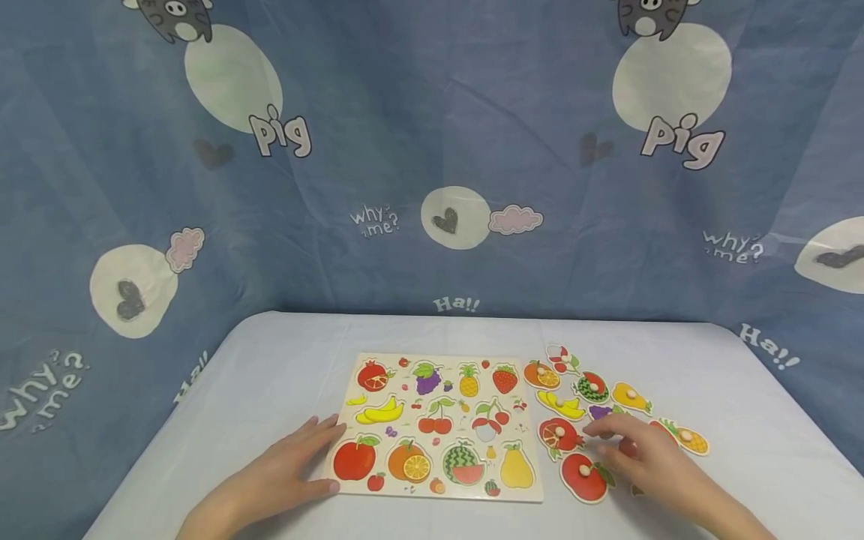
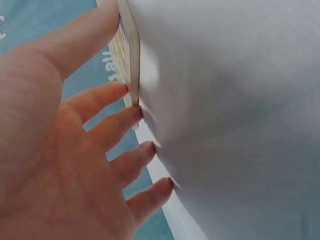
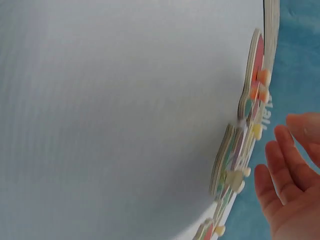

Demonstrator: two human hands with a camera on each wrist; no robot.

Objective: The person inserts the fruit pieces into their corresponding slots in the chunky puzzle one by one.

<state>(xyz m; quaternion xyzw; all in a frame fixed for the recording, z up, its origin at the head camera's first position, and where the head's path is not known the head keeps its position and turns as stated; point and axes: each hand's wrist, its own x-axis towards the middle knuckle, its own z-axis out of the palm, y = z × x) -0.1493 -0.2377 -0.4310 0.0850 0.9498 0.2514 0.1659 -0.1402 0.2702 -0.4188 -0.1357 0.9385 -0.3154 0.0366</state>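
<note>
A fruit puzzle board (image 1: 408, 429) lies flat on the table. My left hand (image 1: 283, 469) rests at its left edge, thumb and fingers spread; in the left wrist view the fingertips touch the board's rim (image 2: 134, 70) and the tabletop. To the right, my right hand (image 1: 651, 465) hovers over loose knobbed pieces, fingers loosely bent, holding nothing. Nearest to it are the pomegranate piece (image 1: 559, 435), the apple piece (image 1: 583, 481) and a red piece (image 1: 628, 448) partly hidden beneath the hand. The right wrist view shows a gap between the hand (image 3: 295, 185) and the pieces.
Beyond lie the banana piece (image 1: 560, 405), orange piece (image 1: 541, 375), watermelon piece (image 1: 592, 387), pear piece (image 1: 631, 397), grape piece (image 1: 599, 412) and pineapple piece (image 1: 694, 441). A white cloth covers the table (image 1: 304, 360). Behind hangs a blue printed curtain (image 1: 378, 277).
</note>
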